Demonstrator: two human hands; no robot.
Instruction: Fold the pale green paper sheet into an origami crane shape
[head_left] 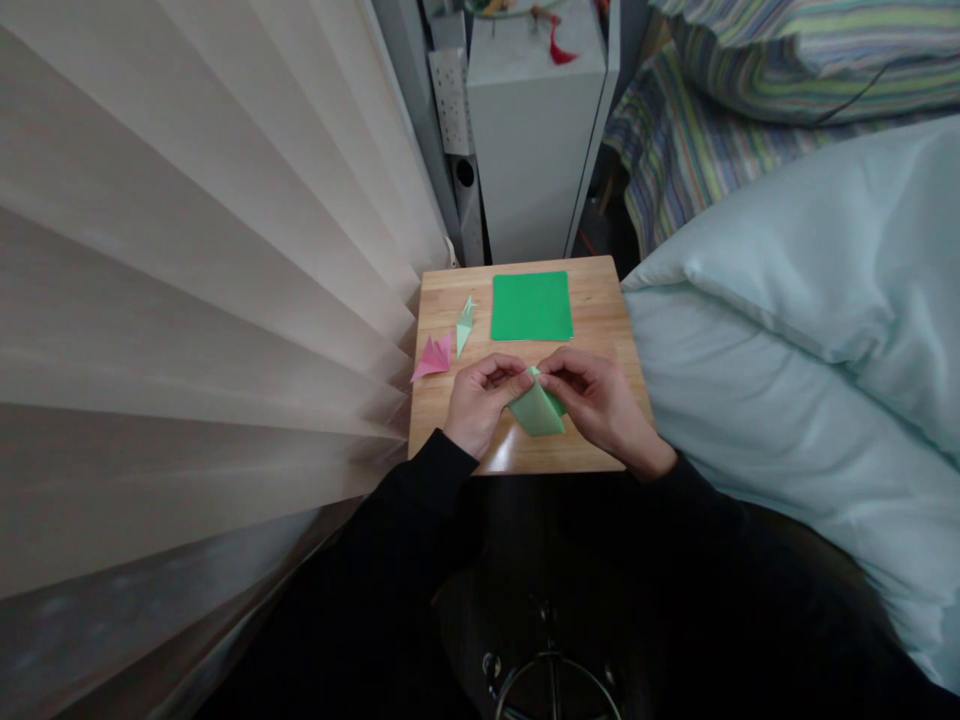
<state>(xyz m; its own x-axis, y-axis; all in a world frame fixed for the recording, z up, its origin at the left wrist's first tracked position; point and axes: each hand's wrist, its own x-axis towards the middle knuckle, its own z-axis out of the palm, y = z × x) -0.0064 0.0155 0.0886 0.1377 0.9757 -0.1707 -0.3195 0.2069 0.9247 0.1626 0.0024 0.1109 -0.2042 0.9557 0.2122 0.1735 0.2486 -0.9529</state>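
My left hand (pixel 484 397) and right hand (pixel 598 400) each have a closed, pinching grip on the folded paper (pixel 538 411) near its far tip, over the near half of the desk (pixel 606 312). It should be light and easily creased, best taken softly by its edges.

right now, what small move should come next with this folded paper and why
Probably a firmer pinch at the top of the light green paper: the left hand and right hand both hold it there, leaving its lower end free.
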